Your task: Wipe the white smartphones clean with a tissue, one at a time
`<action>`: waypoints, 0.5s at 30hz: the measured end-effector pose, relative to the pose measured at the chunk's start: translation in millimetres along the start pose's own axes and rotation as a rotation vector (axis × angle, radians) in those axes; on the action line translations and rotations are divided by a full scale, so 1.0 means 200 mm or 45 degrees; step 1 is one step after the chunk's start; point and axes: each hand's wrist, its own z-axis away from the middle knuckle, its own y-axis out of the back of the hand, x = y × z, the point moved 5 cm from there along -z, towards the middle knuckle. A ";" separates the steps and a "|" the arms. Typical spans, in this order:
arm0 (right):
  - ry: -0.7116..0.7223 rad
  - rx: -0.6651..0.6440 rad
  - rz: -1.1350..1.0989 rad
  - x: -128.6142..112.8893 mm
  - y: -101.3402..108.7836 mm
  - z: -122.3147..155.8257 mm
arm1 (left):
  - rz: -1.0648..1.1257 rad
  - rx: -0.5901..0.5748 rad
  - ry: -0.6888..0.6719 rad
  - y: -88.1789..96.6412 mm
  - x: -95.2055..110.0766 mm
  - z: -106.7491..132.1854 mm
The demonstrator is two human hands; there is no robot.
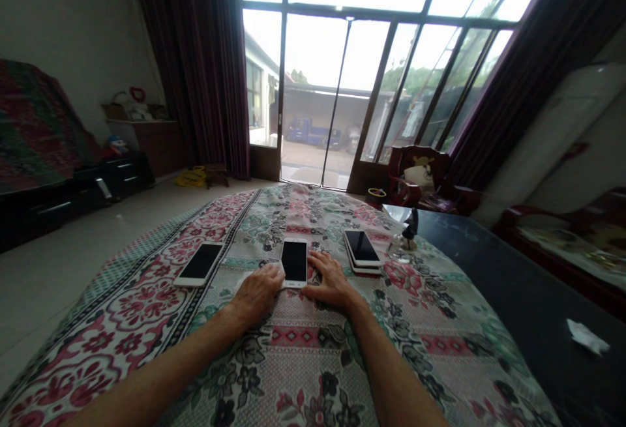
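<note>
1. Farthest left of the left hand, a white-framed smartphone (199, 264) lies face up at a slant on a floral tablecloth (313, 349), its dark screen facing upward, well clear of the fingers.
2. At the outer side of the left hand, a scrap of white tissue (243, 281) pokes out on the cloth; it seems to touch the hand.
3. The left hand (257, 293) rests palm down with its knuckles up. Its fingers curve toward the next phone, and it cannot be told whether they are gripping.
4. Between the hands, a white smartphone (294, 263) lies face up and nearly straight, its edges against both hands.
5. The right hand (330, 280) is open, fingers spread on the cloth, with the fingertips against that phone's right edge.
6. Just beyond the right hand, a stack of two smartphones (362, 252) lies slightly fanned, a white one on top.
7. Farther right stands a small dark bird figurine (409, 235) on a glass base.
8. Well right of the hand, a crumpled white paper (588, 336) lies on the dark desk (513, 296).
</note>
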 end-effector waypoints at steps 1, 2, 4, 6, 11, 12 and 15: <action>-0.001 -0.003 -0.002 0.00 0.00 0.00 | 0.002 0.004 -0.006 0.00 0.00 0.01; 0.000 -0.005 -0.005 0.00 0.00 0.00 | 0.004 0.010 -0.012 0.00 0.01 0.02; 0.002 -0.004 -0.011 0.01 -0.01 0.00 | 0.000 0.012 -0.016 0.00 0.01 0.02; 0.004 0.003 -0.007 0.02 -0.01 0.00 | -0.008 0.001 -0.016 0.00 0.00 -0.01; 0.008 0.003 -0.004 0.02 -0.02 0.00 | -0.003 -0.014 0.029 0.01 -0.07 -0.17; 0.014 0.004 -0.003 0.02 -0.02 0.00 | 0.006 -0.023 0.059 0.01 -0.09 -0.21; 0.032 0.017 0.007 0.01 -0.01 0.00 | 0.034 -0.063 0.130 0.01 -0.15 -0.34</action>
